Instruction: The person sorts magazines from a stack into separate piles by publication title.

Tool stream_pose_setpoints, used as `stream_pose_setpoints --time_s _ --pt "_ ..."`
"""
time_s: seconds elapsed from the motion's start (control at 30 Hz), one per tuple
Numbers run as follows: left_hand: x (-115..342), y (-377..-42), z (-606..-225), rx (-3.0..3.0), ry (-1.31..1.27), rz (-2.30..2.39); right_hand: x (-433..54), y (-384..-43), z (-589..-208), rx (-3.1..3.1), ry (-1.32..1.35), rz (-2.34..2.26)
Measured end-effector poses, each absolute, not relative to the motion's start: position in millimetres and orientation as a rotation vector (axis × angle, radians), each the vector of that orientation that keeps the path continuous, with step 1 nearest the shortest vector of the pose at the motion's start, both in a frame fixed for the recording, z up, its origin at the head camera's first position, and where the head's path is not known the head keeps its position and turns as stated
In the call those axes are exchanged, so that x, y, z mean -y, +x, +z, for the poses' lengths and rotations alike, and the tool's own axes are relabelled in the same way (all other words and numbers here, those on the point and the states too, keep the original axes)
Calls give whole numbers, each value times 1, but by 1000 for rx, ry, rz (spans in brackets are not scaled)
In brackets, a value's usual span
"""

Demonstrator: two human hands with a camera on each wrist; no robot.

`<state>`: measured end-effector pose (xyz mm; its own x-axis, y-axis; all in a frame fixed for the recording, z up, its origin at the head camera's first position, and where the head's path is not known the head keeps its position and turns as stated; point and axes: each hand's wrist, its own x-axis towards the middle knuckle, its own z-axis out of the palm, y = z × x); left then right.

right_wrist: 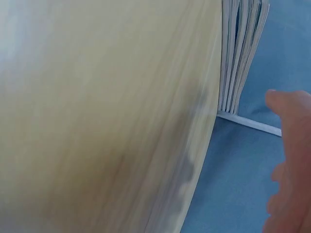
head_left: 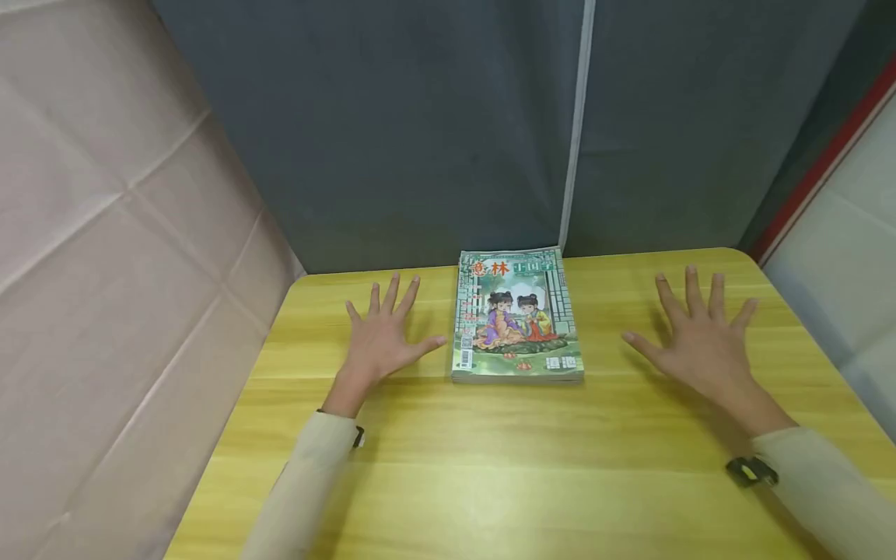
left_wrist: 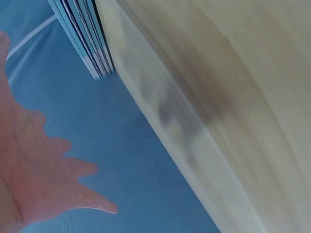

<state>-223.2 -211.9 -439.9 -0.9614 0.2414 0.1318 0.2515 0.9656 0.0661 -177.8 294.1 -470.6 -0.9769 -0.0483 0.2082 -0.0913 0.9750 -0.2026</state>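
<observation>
A stack of several magazines point(head_left: 518, 315) lies at the back middle of the table, its top cover showing two cartoon figures in robes. To the left of it, my left hand point(head_left: 381, 338) is spread palm down, with the thumb tip close to the stack's left edge. My right hand point(head_left: 707, 350) is spread on the other side, farther from the stack. Neither hand holds anything. In the left wrist view the magazines' layered edges point(left_wrist: 85, 39) show beyond the spread fingers. From the right wrist the stacked spines point(right_wrist: 240, 58) appear beside the thumb.
The yellow wood-grain table point(head_left: 504, 482) reaches back to a dark grey curtain point(head_left: 392, 140) with a pale vertical strip point(head_left: 578, 117). Pale creased cloth point(head_left: 126, 311) hangs along the left side. At the right stands a white panel point(head_left: 861, 257) with a red edge.
</observation>
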Motion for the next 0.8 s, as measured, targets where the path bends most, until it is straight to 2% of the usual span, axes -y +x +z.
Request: stream_pose_setpoints --time_s 0.53,0.8 --pt "186 -221 -447 2992 -477 -256 -270 -171 -468 2920 222 380" --pt "169 -224 -449 2958 -540 -461 -254 -179 -469 2835 296 663"
